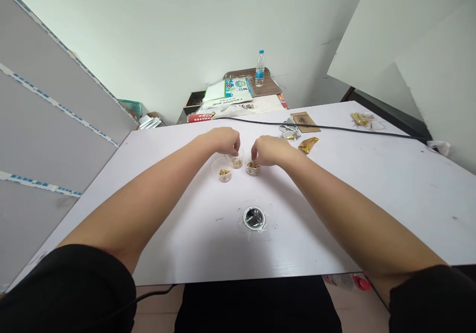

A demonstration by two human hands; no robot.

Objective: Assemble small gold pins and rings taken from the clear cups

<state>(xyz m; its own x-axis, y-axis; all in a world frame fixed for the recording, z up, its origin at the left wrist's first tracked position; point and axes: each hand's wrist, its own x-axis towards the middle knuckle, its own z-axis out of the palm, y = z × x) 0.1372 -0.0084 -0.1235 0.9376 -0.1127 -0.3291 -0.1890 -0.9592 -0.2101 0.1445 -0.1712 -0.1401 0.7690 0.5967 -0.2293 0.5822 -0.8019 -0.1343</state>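
Three small clear round tubs stand close together on the white table. The front left tub (224,177) and the right tub (253,171) hold small gold pieces. The back tub (237,164) holds paler small pieces. My left hand (226,140) hangs over the back tub, its fingertips pinched together at the rim; anything in them is too small to make out. Over the right tub, my right hand (269,150) has its fingers bent down and closed at the gold pieces. What its fingertips grip is hidden. Clear round lids appear beside the left tubs.
A black cable (334,129) crosses the table behind my hands. Gold foil (308,145), silver foil (289,131) and a brown card (305,122) lie at the back right. Nearer me is a round cable hole (254,218). A water bottle (260,69) stands beyond the table.
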